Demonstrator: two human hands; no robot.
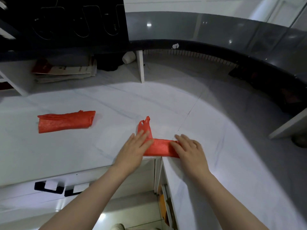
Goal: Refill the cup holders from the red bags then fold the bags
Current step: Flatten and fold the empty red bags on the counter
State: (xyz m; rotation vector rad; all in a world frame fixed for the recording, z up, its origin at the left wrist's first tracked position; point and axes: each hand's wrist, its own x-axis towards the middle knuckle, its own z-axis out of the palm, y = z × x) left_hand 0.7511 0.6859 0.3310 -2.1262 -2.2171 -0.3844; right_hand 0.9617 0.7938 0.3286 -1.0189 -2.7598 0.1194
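Left hand (134, 146) and right hand (189, 148) flat, fingers straight, on folded red plastic bag (159, 146), lower centre, both ends hidden beneath.

White counter (83, 155): folded red bag (66, 122) left, 2nd red bag (159, 147) nr front edge, paper stack (66, 73) back-left.

No legible text or labels, dark marks on the paper stack (66, 72), possibly print, too blurred to read
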